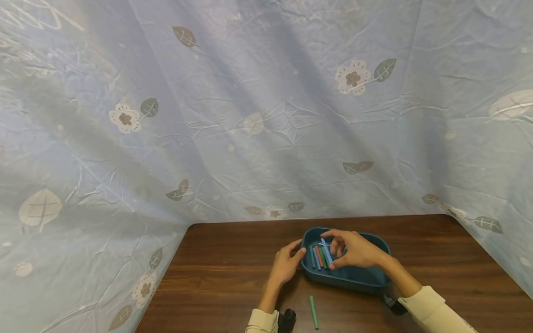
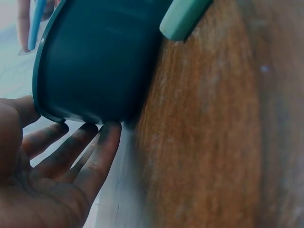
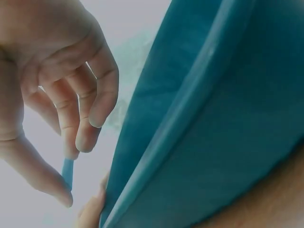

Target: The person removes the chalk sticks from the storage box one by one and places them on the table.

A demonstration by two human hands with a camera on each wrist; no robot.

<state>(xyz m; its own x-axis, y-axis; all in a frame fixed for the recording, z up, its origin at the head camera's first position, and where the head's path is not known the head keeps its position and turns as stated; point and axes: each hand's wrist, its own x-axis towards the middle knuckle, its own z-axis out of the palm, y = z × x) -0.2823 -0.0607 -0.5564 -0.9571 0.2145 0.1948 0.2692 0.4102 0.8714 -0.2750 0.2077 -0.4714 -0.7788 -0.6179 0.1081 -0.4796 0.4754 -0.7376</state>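
Note:
A dark blue oblong tub point(image 1: 343, 280) stands on the table. At its left end my left hand point(image 1: 285, 264) holds the wall, thumb at the rim and fingertips against the outside. Over the tub, my right hand point(image 1: 357, 249) pinches a slim light blue stick point(image 1: 326, 251) lengthwise between thumb and fingers; the right wrist view shows part of this stick point(image 3: 67, 174) too. Several similar sticks lie side by side on the tub's floor below, among them a red stick point(image 1: 319, 256). A light green stick point(image 1: 313, 313) lies on the table in front of the tub.
The brown wooden table point(image 1: 233, 263) has its back edge against a pale, leaf-patterned curtain point(image 1: 258, 175), which also hangs along both sides. Dark camera straps sit on both wrists, below the cream sleeves point(image 1: 263, 321).

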